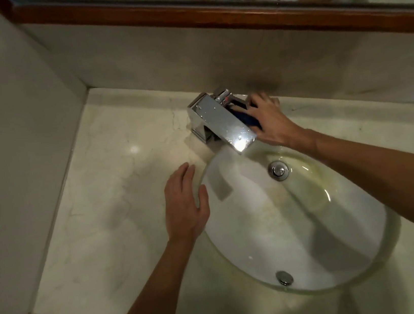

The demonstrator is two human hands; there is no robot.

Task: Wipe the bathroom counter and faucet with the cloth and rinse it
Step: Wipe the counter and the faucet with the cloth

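Chrome faucet gets a wipe as the right hand presses a dark blue cloth against its side; left hand hovers, fingers relaxed, beside the sink

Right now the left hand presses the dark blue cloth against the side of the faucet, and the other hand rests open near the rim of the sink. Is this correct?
Not quite: in the head view it is the right hand that presses the dark blue cloth against the side of the faucet. The left hand is the open one near the rim of the sink.
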